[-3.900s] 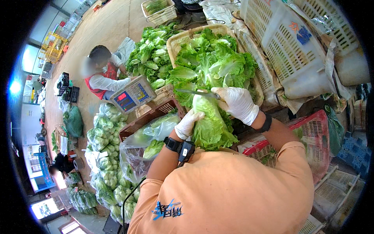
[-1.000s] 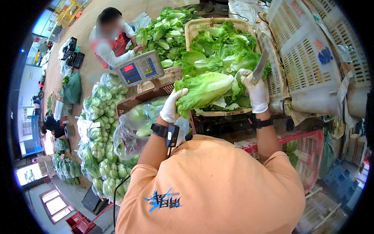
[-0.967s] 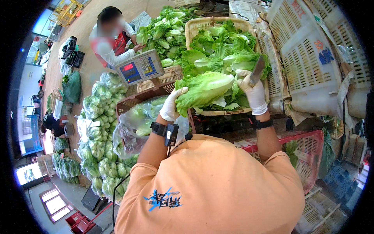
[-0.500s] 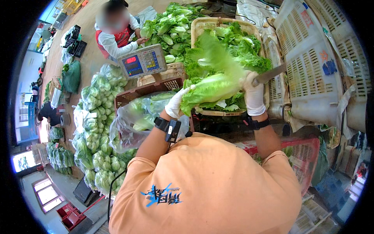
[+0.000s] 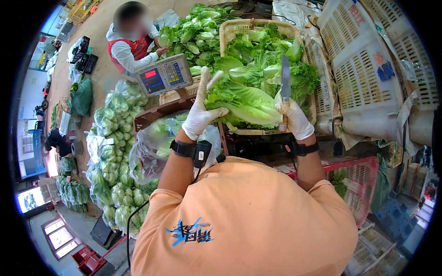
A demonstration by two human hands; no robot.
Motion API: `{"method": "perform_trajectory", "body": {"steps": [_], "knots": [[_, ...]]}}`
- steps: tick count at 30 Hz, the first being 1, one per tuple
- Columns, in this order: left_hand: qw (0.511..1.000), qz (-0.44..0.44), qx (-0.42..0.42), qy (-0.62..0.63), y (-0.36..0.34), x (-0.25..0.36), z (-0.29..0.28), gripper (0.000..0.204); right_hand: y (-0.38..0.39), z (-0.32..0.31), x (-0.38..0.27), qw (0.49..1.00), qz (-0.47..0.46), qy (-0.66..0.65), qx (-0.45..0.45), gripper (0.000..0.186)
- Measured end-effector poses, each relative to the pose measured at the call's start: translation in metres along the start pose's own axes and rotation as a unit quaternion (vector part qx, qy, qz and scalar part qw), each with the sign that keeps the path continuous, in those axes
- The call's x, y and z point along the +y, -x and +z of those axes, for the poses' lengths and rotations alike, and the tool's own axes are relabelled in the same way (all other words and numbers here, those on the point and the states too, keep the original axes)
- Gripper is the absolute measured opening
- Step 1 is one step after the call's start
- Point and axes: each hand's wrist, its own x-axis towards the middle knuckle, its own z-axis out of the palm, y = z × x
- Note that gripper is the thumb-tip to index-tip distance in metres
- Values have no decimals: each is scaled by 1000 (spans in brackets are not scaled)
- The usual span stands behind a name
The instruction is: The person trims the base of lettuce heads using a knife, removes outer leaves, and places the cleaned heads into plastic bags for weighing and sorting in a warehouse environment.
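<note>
The head of lettuce (image 5: pixel 244 101) is now lying roughly level across both gloved hands, just above the near rim of the wicker basket (image 5: pixel 230 34); half a second back it was tilted up, with its leaves fanned high over the basket. The knife (image 5: pixel 285 76) has also swung: earlier it was pointing off to the right, now the blade is standing upright behind the lettuce's right end. Judgement: the head is being turned for inspection or trimming at the stem end, and is not yet ready for bagging.

The left hand (image 5: pixel 201 112) is supporting the leafy end from below and behind. Its palm is cupping the leaves, its thumb is wrapping under them, and its fingers (image 5: pixel 205 78) are spreading upward rather than closing tight. That wrist is bent back, with the forearm rising from the lower edge of the view.

The right hand (image 5: pixel 294 120) is clenching around the knife handle while also pressing against the lettuce's stem end. Its forearm is held nearly vertical.

An open clear plastic bag (image 5: pixel 154 147) of greens is sitting just below the left wrist. A weighing scale (image 5: pixel 163 76) is standing beyond it. A second person in a red vest (image 5: pixel 131 43) is reaching into loose greens further back.
</note>
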Motion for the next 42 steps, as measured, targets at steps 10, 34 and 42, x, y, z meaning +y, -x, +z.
{"method": "perform_trajectory", "body": {"steps": [10,34,42], "knots": [[971,-160,53,169,16,-30,-19,51,9,48,-18,972,-173,118,103,11],[961,-206,172,68,10,-27,-10,39,-4,38,9,803,-328,472,157,20],[956,-189,186,129,15,-31,-7,41,-13,22,12,956,-156,-34,248,17]]}}
